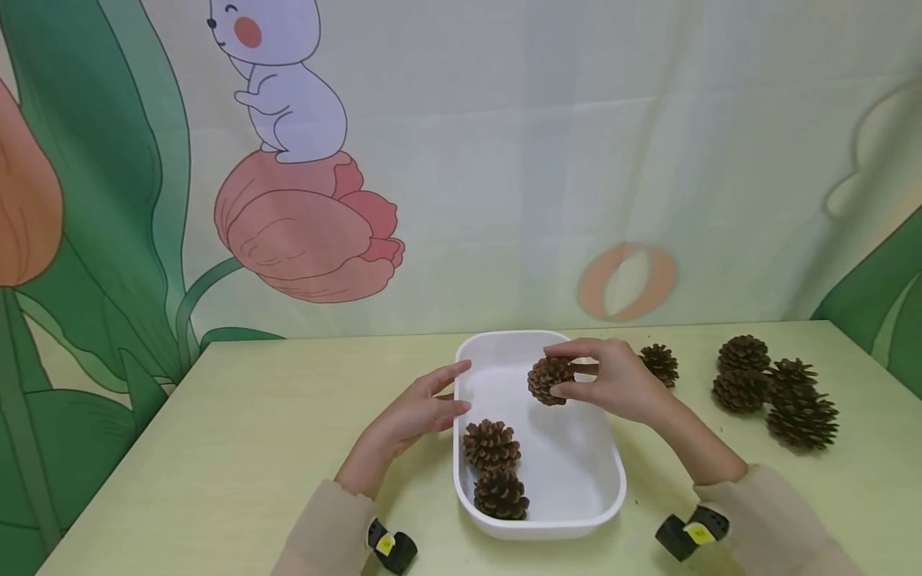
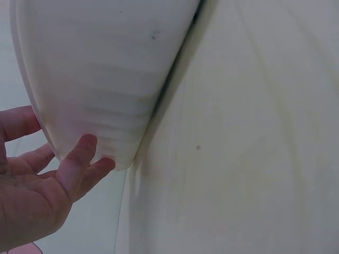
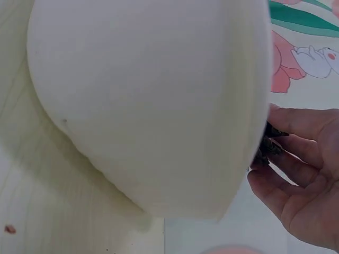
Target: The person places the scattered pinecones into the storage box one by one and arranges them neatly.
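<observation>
Over the upper part of a white plastic basin (image 1: 569, 472), my right hand (image 1: 623, 384) pinches a brown pine cone (image 1: 549, 381) between thumb and fingers. In the right wrist view that pine cone (image 3: 269, 143) is partly hidden by the basin's wall. Spread fingers of my left hand (image 1: 425, 408) touch the basin's left side; the left wrist view has the left hand (image 2: 58, 180) at the outer wall, with fingers lightly bent. Two pine cones, one (image 1: 492, 446) behind the other (image 1: 500, 494), lie inside along the left wall.
Several pine cones (image 1: 801, 416) sit in a cluster on the table (image 1: 288, 448) at the right. A single pine cone (image 1: 659, 365) lies behind my right hand, partly covered by it. A printed curtain (image 1: 490, 200) hangs along the table's back edge.
</observation>
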